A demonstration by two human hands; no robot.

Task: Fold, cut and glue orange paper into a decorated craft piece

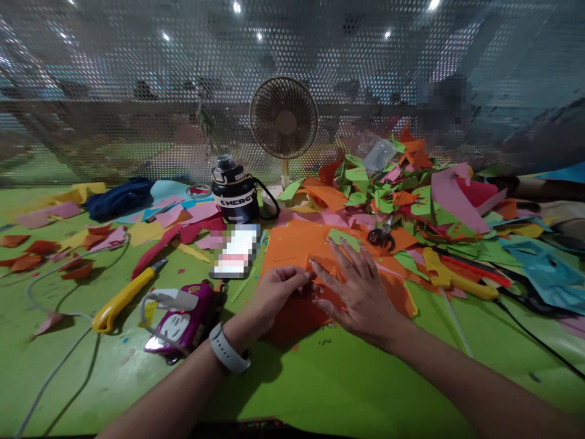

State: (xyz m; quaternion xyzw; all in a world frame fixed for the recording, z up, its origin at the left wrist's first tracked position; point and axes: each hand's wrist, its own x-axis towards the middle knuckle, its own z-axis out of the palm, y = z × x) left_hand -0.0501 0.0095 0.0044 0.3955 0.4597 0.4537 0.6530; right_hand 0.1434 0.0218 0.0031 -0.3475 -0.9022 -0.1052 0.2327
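Observation:
Orange sheets [287,244] lie stacked on the green table [192,390] in front of me. My left hand [281,292], with a pale watch on its wrist, is at the left part of the stack. Its thumb and index finger are pressed together by the edge of a folded orange piece; what they pinch is too small to make out. My right hand [356,292] lies over the orange paper with its fingers spread. Its fingertips touch the paper beside a small green piece [342,238]. The palm hides part of the sheets.
Left stand a yellow-handled cutter [123,299], a purple power bank [183,323] with cables and a phone [236,250]. Behind are a bottle [235,198] and a fan [284,119]. Right are black scissors [382,236], a yellow glue gun [457,281] and heaped paper scraps [420,201].

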